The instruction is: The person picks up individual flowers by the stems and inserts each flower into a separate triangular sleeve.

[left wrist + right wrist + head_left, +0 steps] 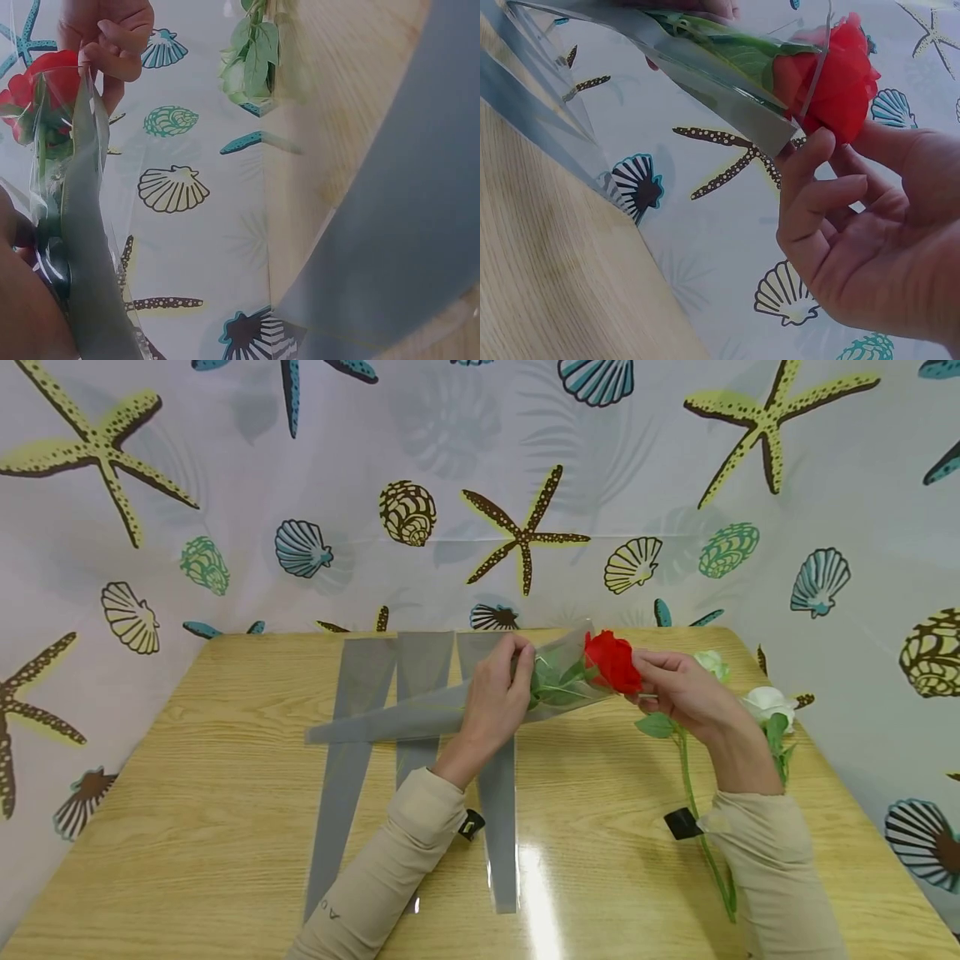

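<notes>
My left hand (497,693) grips a clear-and-grey tapered flower sleeve (397,716) around its middle, above the table. Inside it lies an artificial red rose (613,662), its green leaves (754,61) showing through the clear film. The bloom sticks out of the sleeve's wide mouth on the right. There my right hand (686,693) holds the bloom's edge, with curled fingertips right at the sleeve's rim, as the right wrist view shows. The sleeve's narrow grey end points left. Most of the rose's stem is hidden by the left hand and the grey film.
Several more grey sleeves (352,777) lie flat on the wooden table (187,777) beneath the left arm. White roses (768,703) with green stems lie at the right, partly behind the right arm. A shell-and-starfish-print cloth (337,468) hangs behind the table.
</notes>
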Tool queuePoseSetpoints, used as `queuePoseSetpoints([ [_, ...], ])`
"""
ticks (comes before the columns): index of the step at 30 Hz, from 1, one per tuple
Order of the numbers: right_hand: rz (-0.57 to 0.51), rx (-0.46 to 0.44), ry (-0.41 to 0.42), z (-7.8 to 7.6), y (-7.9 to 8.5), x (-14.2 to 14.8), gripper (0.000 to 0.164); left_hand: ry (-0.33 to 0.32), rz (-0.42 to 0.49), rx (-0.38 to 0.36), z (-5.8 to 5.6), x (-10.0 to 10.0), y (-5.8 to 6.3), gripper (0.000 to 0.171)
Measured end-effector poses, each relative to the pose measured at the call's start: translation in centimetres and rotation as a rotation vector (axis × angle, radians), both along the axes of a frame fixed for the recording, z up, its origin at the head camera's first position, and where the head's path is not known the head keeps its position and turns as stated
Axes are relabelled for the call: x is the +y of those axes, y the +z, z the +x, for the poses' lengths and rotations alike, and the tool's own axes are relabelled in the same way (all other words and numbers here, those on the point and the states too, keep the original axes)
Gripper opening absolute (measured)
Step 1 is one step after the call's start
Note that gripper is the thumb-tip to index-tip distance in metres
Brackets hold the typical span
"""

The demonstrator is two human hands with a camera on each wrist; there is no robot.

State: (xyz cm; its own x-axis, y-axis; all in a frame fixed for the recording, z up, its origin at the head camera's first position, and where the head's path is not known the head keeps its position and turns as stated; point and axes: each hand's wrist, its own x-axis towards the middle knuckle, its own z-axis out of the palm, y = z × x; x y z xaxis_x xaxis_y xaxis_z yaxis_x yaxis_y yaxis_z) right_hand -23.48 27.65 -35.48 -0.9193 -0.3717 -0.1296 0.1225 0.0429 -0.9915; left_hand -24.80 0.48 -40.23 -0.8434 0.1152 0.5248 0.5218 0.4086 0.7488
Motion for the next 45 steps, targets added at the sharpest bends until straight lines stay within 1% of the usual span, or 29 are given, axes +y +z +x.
queuePoseSetpoints([
  [3, 0.047, -0.004, -0.012, 0.0, 0.1, -0.2, 0.027, -0.006, -0.003, 0.009, 0.0, 0.0, 0.1, 0.026],
  [6, 0.089, 0.015, -0.016, 0.1, 0.1, -0.5, 0.025, -0.005, -0.009, 0.016, 0.1, 0.0, 0.2, 0.025],
  [10, 0.128, 0.044, -0.022, 0.2, 0.1, -0.8, 0.024, 0.004, -0.021, 0.016, 0.1, 0.0, 0.3, 0.024],
  [17, 0.204, 0.076, -0.06, 0.4, 0.1, -1.2, 0.023, 0.024, -0.05, 0.016, 0.1, 0.2, 0.2, 0.023],
  [20, 0.264, 0.095, -0.079, 0.4, 0.1, -1.6, 0.02, 0.028, -0.057, 0.017, 0.1, 0.2, 0.2, 0.023],
  [22, 0.316, 0.112, -0.089, 0.4, 0.1, -1.7, 0.027, 0.029, -0.058, 0.019, 0.1, 0.2, 0.2, 0.023],
  [24, 0.36, 0.12, -0.087, 0.3, 0.1, -1.9, 0.04, 0.032, -0.059, 0.02, 0.1, 0.2, 0.2, 0.023],
  [27, 0.376, 0.105, -0.055, 0.2, 0.1, -2.0, 0.055, 0.036, -0.064, 0.022, 0.2, 0.2, 0.2, 0.023],
  [30, 0.343, 0.063, 0.004, 0.2, 0.0, -2.1, 0.061, 0.039, -0.063, 0.025, 0.2, 0.2, 0.3, 0.024],
  [34, 0.313, 0.033, 0.08, 0.4, -0.1, -2.3, 0.063, 0.043, -0.062, 0.032, 0.2, 0.2, 0.2, 0.024],
  [38, 0.306, 0.007, 0.133, 0.4, -0.2, -2.3, 0.065, 0.052, -0.076, 0.034, 0.2, 0.2, 0.2, 0.023],
  [45, 0.308, -0.024, 0.181, 0.4, -0.4, -2.6, 0.063, 0.069, -0.123, 0.011, 0.3, 0.3, 0.2, 0.022],
])
